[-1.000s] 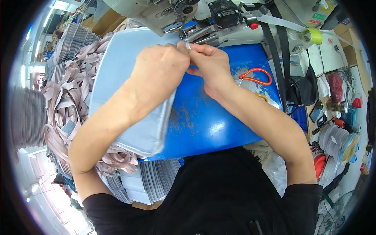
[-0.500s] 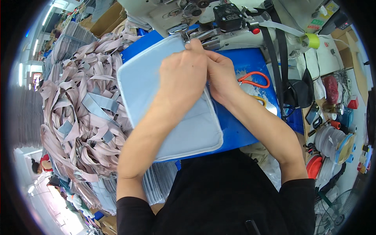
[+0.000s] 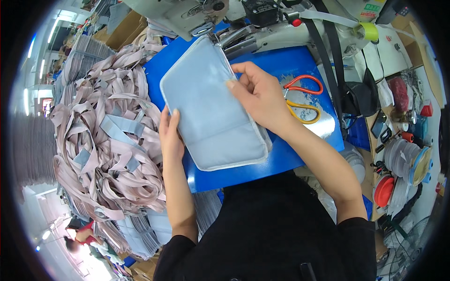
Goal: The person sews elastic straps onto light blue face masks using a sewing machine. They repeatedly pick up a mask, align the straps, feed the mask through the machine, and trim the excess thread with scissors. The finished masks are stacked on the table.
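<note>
On my feed, the blue pad (image 3: 208, 110) lies at centre frame, top corner at the sewing machine (image 3: 176, 14). My left hand (image 3: 171, 136) grasps its left edge, my right hand (image 3: 263, 98) pinches its right; even, light tension should hold it flat.

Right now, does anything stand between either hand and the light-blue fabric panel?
Nothing visible does: the left hand is at the left edge of the panel, the right hand at its right edge. The scissors lie beyond the right hand, out of the way.
</note>
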